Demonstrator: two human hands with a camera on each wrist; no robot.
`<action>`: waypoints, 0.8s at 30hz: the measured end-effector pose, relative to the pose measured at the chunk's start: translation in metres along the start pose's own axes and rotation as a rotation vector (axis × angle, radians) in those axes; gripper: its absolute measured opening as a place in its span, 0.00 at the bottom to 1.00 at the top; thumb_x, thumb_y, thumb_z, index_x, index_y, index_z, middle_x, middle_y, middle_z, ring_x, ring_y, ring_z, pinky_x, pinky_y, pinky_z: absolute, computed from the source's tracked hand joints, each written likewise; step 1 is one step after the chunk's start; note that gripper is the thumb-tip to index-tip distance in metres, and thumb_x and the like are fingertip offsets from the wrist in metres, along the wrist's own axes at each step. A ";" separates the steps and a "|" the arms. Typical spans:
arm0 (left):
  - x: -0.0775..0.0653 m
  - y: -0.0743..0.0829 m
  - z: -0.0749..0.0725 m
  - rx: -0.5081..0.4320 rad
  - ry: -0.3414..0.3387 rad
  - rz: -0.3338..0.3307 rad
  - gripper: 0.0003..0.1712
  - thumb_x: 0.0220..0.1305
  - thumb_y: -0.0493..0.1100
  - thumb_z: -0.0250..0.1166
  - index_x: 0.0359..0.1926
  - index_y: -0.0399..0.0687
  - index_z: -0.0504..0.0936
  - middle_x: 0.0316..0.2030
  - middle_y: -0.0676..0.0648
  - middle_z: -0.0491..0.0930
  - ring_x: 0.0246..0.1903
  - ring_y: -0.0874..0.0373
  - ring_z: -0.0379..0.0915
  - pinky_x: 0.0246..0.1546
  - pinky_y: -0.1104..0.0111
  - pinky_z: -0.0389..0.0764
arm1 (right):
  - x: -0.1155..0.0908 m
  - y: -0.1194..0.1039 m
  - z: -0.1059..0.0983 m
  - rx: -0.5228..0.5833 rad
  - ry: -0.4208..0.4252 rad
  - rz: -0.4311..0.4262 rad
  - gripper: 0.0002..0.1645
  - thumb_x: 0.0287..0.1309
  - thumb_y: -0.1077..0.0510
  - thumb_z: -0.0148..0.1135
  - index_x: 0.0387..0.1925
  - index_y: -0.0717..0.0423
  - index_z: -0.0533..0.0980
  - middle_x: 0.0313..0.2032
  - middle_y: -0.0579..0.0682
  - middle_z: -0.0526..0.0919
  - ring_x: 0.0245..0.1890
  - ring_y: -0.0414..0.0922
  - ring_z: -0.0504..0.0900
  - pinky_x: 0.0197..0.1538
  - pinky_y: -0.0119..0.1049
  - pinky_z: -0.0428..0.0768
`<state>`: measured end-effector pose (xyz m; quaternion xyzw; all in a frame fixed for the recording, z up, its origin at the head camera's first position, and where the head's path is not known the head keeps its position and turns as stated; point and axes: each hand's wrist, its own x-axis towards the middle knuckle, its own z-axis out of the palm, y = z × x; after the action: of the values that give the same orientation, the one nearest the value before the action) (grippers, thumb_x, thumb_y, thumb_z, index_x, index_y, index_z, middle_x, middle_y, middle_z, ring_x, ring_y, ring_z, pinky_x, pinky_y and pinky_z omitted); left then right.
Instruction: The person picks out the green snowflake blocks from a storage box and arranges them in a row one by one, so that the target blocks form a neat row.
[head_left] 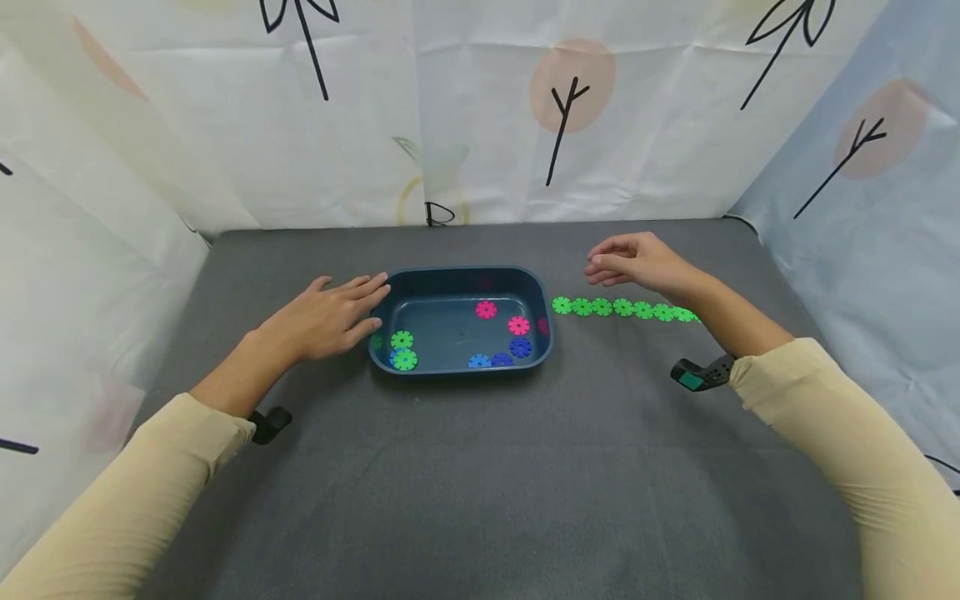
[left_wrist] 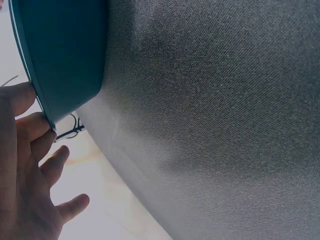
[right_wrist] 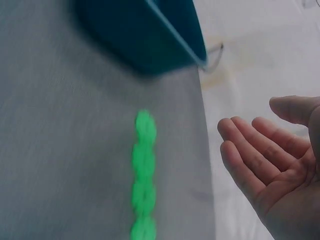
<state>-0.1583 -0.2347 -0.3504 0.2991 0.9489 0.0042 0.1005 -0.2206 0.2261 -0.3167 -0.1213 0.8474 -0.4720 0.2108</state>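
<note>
A dark blue plastic tub (head_left: 442, 321) sits on the grey table, holding several flower-shaped plastic discs in pink, blue and green. My left hand (head_left: 330, 321) rests on the tub's left rim with its fingers spread; the left wrist view shows fingertips (left_wrist: 37, 125) right at the rim. To the right of the tub runs a row of green discs (head_left: 622, 307), joined end to end, partly hidden by my right forearm. Above that row hovers my right hand (head_left: 637, 260), fingers loosely bent and nothing in the palm, as the right wrist view shows.
Inside the tub, green discs (head_left: 405, 360) lie at the left and pink discs (head_left: 518, 326) at the right, with blue discs (head_left: 501, 360) along the near side. The grey tabletop (head_left: 465, 483) meets patterned white cloth (head_left: 480, 150) at the back and sides.
</note>
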 end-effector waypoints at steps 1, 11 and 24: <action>0.000 0.000 0.000 0.001 0.000 0.000 0.36 0.77 0.51 0.52 0.77 0.40 0.56 0.76 0.39 0.51 0.74 0.42 0.50 0.66 0.33 0.51 | 0.004 -0.006 0.005 0.010 -0.021 -0.011 0.22 0.74 0.54 0.54 0.58 0.69 0.73 0.50 0.61 0.84 0.46 0.46 0.87 0.49 0.34 0.83; -0.001 0.000 -0.002 -0.001 0.002 0.010 0.36 0.77 0.51 0.52 0.76 0.39 0.56 0.76 0.39 0.52 0.74 0.42 0.51 0.65 0.33 0.52 | 0.048 -0.053 0.066 0.059 -0.196 -0.059 0.20 0.75 0.56 0.53 0.59 0.66 0.74 0.51 0.62 0.83 0.53 0.57 0.83 0.58 0.50 0.78; 0.003 0.000 -0.001 0.010 -0.008 -0.016 0.36 0.76 0.53 0.53 0.76 0.40 0.57 0.76 0.39 0.52 0.74 0.41 0.52 0.65 0.33 0.53 | 0.080 -0.079 0.147 0.048 -0.465 -0.067 0.27 0.76 0.55 0.50 0.66 0.70 0.68 0.60 0.67 0.77 0.58 0.55 0.80 0.63 0.48 0.74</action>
<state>-0.1607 -0.2330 -0.3498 0.2920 0.9509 -0.0028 0.1030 -0.2215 0.0417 -0.3376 -0.2499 0.7600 -0.4583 0.3872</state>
